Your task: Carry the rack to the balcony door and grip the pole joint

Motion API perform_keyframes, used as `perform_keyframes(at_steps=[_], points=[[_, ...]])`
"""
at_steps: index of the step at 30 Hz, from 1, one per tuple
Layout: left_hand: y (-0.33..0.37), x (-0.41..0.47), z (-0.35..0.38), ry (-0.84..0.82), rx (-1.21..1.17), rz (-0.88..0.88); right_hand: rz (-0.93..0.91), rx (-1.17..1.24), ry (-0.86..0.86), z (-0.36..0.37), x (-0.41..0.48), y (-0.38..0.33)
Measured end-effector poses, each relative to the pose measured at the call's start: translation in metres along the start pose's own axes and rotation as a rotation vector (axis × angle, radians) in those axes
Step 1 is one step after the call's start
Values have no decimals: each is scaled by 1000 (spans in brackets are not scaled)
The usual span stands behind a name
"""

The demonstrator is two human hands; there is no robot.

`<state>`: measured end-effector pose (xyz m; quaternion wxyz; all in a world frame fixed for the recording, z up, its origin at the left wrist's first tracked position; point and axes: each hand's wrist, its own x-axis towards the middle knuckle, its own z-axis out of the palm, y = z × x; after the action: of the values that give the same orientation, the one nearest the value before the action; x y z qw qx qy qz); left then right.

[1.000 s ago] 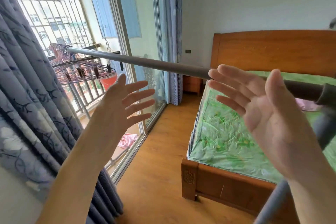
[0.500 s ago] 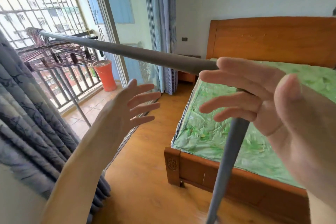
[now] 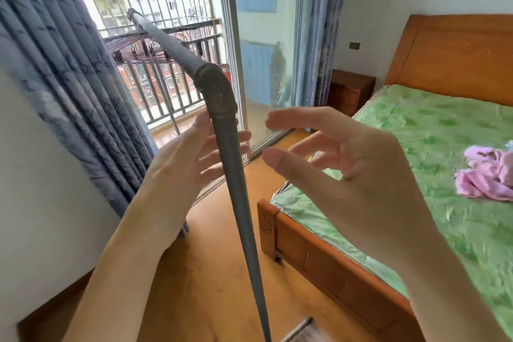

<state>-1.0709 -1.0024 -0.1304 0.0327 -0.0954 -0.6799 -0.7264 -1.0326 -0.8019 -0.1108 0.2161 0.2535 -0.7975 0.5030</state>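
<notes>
Both hands are raised on either side of a grey metal pipe frame (image 3: 236, 175), and neither grasps anything. On the far side of the frame's upright leg is the left hand (image 3: 180, 172), fingers straight and spread, partly hidden behind the leg; whether it touches the leg cannot be told. To the right of the leg and apart from it is the right hand (image 3: 349, 164), nearer the camera, with fingers relaxed and slightly bent and the thumb pointing toward the leg.

From the floor at the bottom edge the leg rises, slightly tilted, to a dark elbow joint (image 3: 218, 91), from which a grey horizontal bar (image 3: 163, 36) runs back and left toward the balcony. Beyond that bar hang dark wire clothes hangers (image 3: 138, 47), in front of a black balcony railing (image 3: 172, 91). A blue-grey patterned curtain (image 3: 63, 78) hangs at the left. At the right stands a wooden bed (image 3: 333, 266) with a green patterned cover (image 3: 433, 153), and a crumpled pink cloth (image 3: 488, 175) lies on the cover. A wooden nightstand (image 3: 349, 91) stands beside the bed's headboard. Light wooden floor (image 3: 205, 272) lies beneath.
</notes>
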Motion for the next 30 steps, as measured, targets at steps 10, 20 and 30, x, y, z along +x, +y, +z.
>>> perform_keyframes(at_steps=[10,20,30], points=[[-15,-19,13,305,510,248,12,-244,-68,42,50,11],[-19,8,-10,411,601,272,15,-249,-104,68,90,21],[-10,33,-29,447,675,275,-14,-222,-69,89,120,26]])
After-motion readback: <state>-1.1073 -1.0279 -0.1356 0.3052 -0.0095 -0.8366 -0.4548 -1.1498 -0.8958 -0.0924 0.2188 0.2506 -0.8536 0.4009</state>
